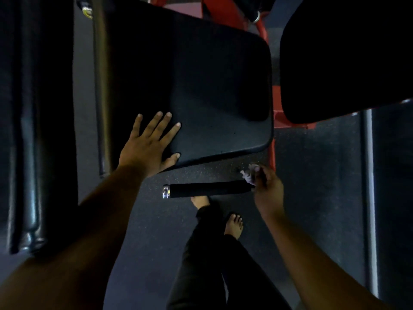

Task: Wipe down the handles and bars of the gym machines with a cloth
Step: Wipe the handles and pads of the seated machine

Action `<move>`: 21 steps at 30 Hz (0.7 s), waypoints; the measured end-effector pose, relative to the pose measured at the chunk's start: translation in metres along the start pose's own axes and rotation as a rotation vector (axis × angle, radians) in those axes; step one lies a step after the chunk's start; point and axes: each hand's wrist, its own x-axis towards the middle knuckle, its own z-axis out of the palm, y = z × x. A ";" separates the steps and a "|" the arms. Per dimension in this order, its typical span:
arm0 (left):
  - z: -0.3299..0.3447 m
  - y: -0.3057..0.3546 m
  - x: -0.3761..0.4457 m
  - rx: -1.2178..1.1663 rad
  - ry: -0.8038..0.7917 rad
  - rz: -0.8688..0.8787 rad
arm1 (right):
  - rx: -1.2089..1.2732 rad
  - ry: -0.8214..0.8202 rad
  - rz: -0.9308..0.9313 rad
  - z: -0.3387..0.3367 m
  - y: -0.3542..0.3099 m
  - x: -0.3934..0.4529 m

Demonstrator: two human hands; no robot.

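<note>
A black foam-covered handle bar point(207, 189) with a chrome end cap sticks out to the left, below a black padded seat point(201, 90). My right hand point(267, 189) grips a small pale cloth point(249, 174) at the bar's right end, where the bar meets the red frame. My left hand point(148, 144) lies flat with spread fingers on the near left corner of the seat pad, the thumb against its front edge.
A second black pad point(346, 59) stands at the upper right on the red frame point(277, 108). A long dark padded bench or roller point(26, 130) runs along the left. My bare feet point(233, 224) stand on the dark speckled rubber floor just below the bar.
</note>
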 end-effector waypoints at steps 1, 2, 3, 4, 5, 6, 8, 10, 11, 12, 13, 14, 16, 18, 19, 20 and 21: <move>0.000 0.000 -0.001 -0.012 -0.004 0.001 | 0.044 -0.019 0.041 -0.001 -0.008 0.007; -0.003 -0.001 0.000 -0.027 -0.005 -0.005 | 0.079 -0.043 0.059 -0.002 -0.020 0.013; -0.004 -0.001 -0.001 -0.054 -0.009 -0.013 | 0.097 -0.070 0.063 -0.003 -0.031 0.019; -0.004 0.001 0.000 -0.087 -0.006 -0.035 | 0.113 -0.093 0.061 -0.004 -0.039 0.021; -0.005 0.003 0.002 -0.139 0.003 -0.080 | 0.134 -0.128 0.060 -0.005 -0.052 0.026; -0.006 0.009 0.001 -0.209 0.014 -0.134 | 0.150 -0.157 0.069 -0.005 -0.058 0.027; -0.014 0.024 0.005 -0.385 0.062 -0.253 | 0.123 -0.187 0.075 -0.001 -0.076 0.040; -0.026 0.044 0.013 -0.545 0.093 -0.361 | 0.148 -0.214 0.086 0.003 -0.092 0.056; -0.033 0.054 0.018 -0.603 0.103 -0.412 | 0.178 -0.222 0.092 0.005 -0.100 0.064; -0.040 0.061 0.026 -0.644 0.116 -0.460 | 0.201 -0.222 0.089 0.008 -0.112 0.074; -0.044 0.069 0.033 -0.677 0.122 -0.503 | 0.225 -0.223 0.085 0.011 -0.122 0.083; -0.048 0.075 0.041 -0.701 0.126 -0.541 | 0.253 -0.215 0.081 0.013 -0.131 0.092; -0.055 0.082 0.061 -0.737 0.134 -0.600 | 0.260 -0.190 0.047 0.019 -0.150 0.117; -0.059 0.079 0.086 -0.727 0.137 -0.636 | 0.235 -0.179 -0.004 0.027 -0.171 0.145; -0.062 0.075 0.097 -0.710 0.136 -0.634 | 0.232 -0.164 -0.038 0.031 -0.182 0.157; -0.064 0.067 0.110 -0.694 0.142 -0.633 | 0.198 -0.136 -0.094 0.037 -0.192 0.173; -0.066 0.058 0.122 -0.677 0.149 -0.634 | 0.144 -0.091 -0.161 0.042 -0.202 0.186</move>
